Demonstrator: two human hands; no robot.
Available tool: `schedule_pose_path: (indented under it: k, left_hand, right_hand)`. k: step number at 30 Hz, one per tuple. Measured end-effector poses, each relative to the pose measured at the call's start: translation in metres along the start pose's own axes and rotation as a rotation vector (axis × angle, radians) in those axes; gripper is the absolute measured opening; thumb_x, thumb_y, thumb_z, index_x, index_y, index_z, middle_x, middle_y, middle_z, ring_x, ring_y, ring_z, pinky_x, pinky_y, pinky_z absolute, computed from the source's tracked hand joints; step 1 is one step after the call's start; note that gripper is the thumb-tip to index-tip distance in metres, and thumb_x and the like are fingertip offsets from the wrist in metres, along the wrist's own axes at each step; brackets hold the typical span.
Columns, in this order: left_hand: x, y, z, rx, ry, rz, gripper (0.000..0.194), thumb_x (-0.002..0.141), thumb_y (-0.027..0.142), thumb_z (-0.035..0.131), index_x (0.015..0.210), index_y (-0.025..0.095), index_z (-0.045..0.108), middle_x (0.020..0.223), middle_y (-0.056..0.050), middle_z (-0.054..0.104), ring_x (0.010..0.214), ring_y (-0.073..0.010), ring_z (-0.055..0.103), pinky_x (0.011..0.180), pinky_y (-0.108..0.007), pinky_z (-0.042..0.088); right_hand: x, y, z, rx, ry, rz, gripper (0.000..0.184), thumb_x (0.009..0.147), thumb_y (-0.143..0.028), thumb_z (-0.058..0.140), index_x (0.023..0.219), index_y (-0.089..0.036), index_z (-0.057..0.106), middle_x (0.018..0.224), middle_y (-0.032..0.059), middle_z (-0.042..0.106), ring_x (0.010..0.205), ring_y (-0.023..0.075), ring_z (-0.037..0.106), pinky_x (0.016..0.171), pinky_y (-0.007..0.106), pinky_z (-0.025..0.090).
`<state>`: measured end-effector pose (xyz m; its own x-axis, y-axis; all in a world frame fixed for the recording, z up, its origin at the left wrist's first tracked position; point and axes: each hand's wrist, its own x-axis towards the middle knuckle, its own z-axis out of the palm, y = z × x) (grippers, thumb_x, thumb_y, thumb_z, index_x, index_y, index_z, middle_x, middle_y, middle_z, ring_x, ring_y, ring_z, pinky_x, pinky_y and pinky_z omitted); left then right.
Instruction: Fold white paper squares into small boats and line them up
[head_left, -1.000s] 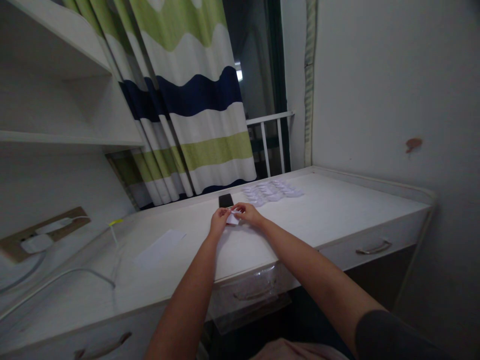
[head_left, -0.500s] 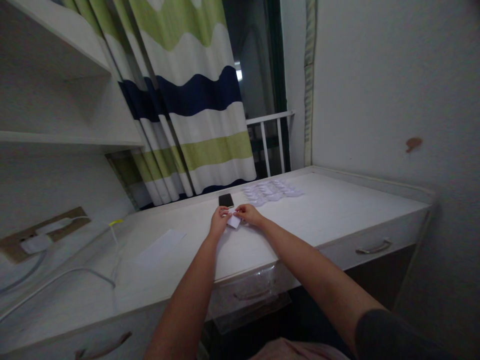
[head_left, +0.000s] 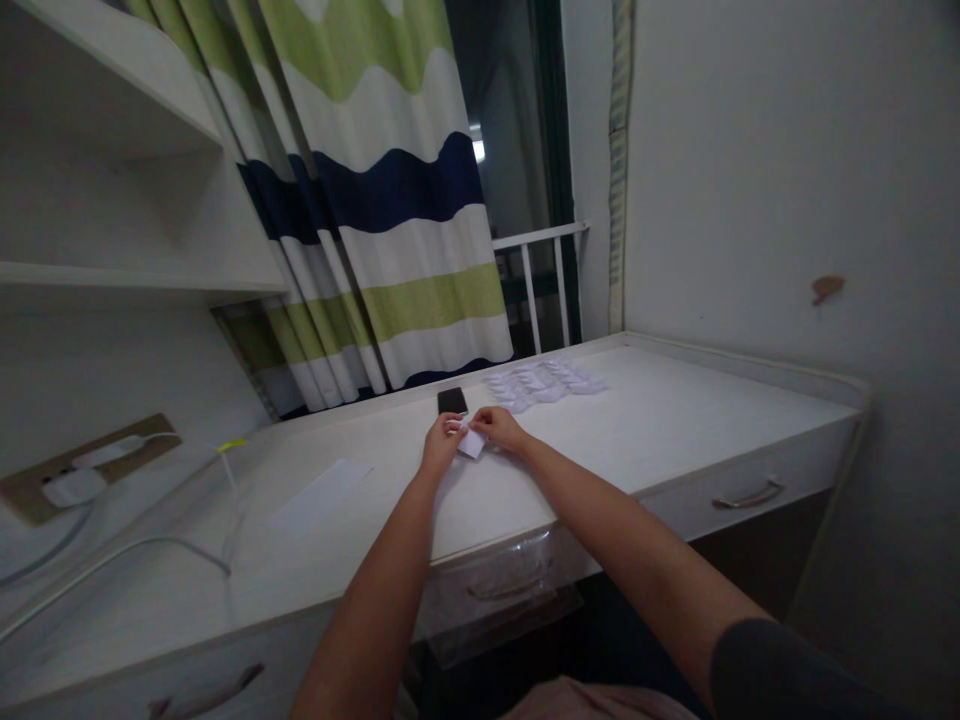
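We've got both hands low over the desk [head_left: 660,420], close together and almost touching, in a narrow pinch. Our left hand [head_left: 441,447] holds the left side of a small white paper piece [head_left: 472,443], and our right hand [head_left: 499,430] has its fingertips [head_left: 477,418] on the piece's upper edge. The piece sits b/w the hands, just in front of a black smartphone [head_left: 452,401]. Its long axis runs diagonally, upper left to lower right, w/ a corner pointing toward us (tiny in view, so approx only). We can't tell if it's touching the desk.

Further back, right of the phone, lie rows of small folded white paper pcs [head_left: 544,382], close to the desk's far edge. A flat white sheet [head_left: 321,494] lies well left of the hands, and a pale cable [head_left: 127,555] runs along the left side. Behind the desk hangs a green, navy and white striped curtain [head_left: 390,190], beside a white railing [head_left: 537,270].
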<state>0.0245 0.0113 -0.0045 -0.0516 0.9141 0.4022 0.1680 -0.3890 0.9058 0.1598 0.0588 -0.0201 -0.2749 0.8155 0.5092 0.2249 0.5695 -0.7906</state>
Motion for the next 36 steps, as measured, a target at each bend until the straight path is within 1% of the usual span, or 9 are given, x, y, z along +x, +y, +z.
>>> schedule_pose_path:
  k: [5, 7, 11, 15, 18, 21, 24, 29, 36]
  left_hand:
    - [0.001, 0.0, 0.002, -0.026, -0.021, -0.145, 0.027, 0.059, 0.028, 0.066, 0.08, 0.016, 0.054, 0.054, 0.001, 0.057, 0.043, -0.0103, 0.052, 0.037, -0.018, 0.038]
    - [0.002, -0.001, 0.001, -0.05, -0.024, -0.171, 0.028, 0.058, 0.028, 0.067, 0.08, 0.014, 0.056, 0.056, 0.0, 0.059, 0.043, -0.0102, 0.052, 0.039, -0.019, 0.039]
    - [0.005, -0.003, -0.002, -0.107, -0.002, -0.109, 0.029, 0.057, 0.031, 0.068, 0.076, 0.013, 0.058, 0.059, -0.002, 0.061, 0.046, -0.0098, 0.053, 0.043, -0.02, 0.041]
    - [0.007, -0.004, -0.005, -0.075, 0.045, -0.023, 0.029, 0.057, 0.033, 0.066, 0.075, 0.012, 0.059, 0.056, 0.0, 0.059, 0.044, -0.008, 0.05, 0.041, -0.018, 0.037]
    - [0.006, -0.002, -0.005, -0.072, 0.044, -0.027, 0.03, 0.057, 0.033, 0.065, 0.077, 0.011, 0.059, 0.056, 0.0, 0.059, 0.044, -0.0083, 0.051, 0.041, -0.018, 0.037]
    - [0.004, -0.001, -0.005, -0.104, 0.046, -0.059, 0.032, 0.058, 0.032, 0.064, 0.081, 0.011, 0.058, 0.057, 0.0, 0.059, 0.048, -0.0094, 0.054, 0.044, -0.019, 0.039]
    - [0.004, 0.0, -0.005, -0.128, 0.045, -0.048, 0.034, 0.057, 0.031, 0.064, 0.085, 0.012, 0.058, 0.059, 0.0, 0.06, 0.049, -0.0099, 0.055, 0.046, -0.02, 0.041]
    - [0.005, 0.0, -0.007, -0.117, 0.112, 0.001, 0.035, 0.058, 0.03, 0.062, 0.089, 0.012, 0.058, 0.06, -0.001, 0.06, 0.05, -0.0096, 0.054, 0.047, -0.02, 0.041]
    - [0.005, 0.001, -0.009, -0.119, 0.149, 0.024, 0.037, 0.061, 0.031, 0.061, 0.093, 0.012, 0.06, 0.064, -0.002, 0.062, 0.052, -0.0096, 0.056, 0.049, -0.02, 0.043]
  right_hand:
    - [0.003, 0.0, -0.001, 0.036, 0.07, 0.03, 0.012, 0.068, -0.024, 0.057, 0.062, -0.014, 0.058, 0.052, -0.0023, 0.053, 0.048, 0.0077, 0.044, 0.047, 0.019, 0.032]
    - [0.002, -0.001, -0.002, 0.068, 0.099, 0.055, 0.014, 0.068, -0.026, 0.056, 0.062, -0.014, 0.057, 0.051, -0.0022, 0.052, 0.047, 0.0078, 0.045, 0.046, 0.02, 0.033]
    - [-0.001, -0.004, -0.002, 0.146, 0.068, 0.089, 0.013, 0.07, -0.026, 0.056, 0.068, -0.013, 0.057, 0.049, -0.0025, 0.052, 0.043, 0.0079, 0.048, 0.043, 0.019, 0.035]
    - [-0.003, -0.012, -0.003, 0.216, 0.014, 0.152, 0.007, 0.069, -0.019, 0.057, 0.072, -0.013, 0.056, 0.048, -0.0029, 0.054, 0.041, 0.008, 0.051, 0.041, 0.017, 0.036]
    - [-0.003, -0.018, -0.004, 0.25, 0.019, 0.179, 0.003, 0.069, -0.015, 0.057, 0.07, -0.013, 0.055, 0.047, -0.0035, 0.053, 0.039, 0.0074, 0.05, 0.04, 0.017, 0.036]
    - [-0.002, -0.02, -0.005, 0.251, 0.08, 0.184, 0.002, 0.069, -0.013, 0.056, 0.069, -0.013, 0.055, 0.044, -0.0043, 0.052, 0.038, 0.0069, 0.049, 0.039, 0.016, 0.036]
    - [-0.003, -0.02, -0.006, 0.261, 0.124, 0.189, 0.006, 0.068, -0.014, 0.058, 0.073, -0.013, 0.056, 0.043, -0.0045, 0.053, 0.039, 0.0077, 0.05, 0.042, 0.017, 0.038]
    - [-0.004, -0.018, -0.008, 0.346, 0.098, 0.168, 0.018, 0.064, -0.014, 0.061, 0.082, -0.014, 0.057, 0.049, -0.0025, 0.058, 0.048, 0.0102, 0.056, 0.046, 0.019, 0.043]
    - [-0.005, -0.022, -0.009, 0.45, 0.094, 0.188, 0.018, 0.061, -0.011, 0.06, 0.079, -0.013, 0.056, 0.05, -0.0023, 0.059, 0.049, 0.0094, 0.056, 0.051, 0.021, 0.045]
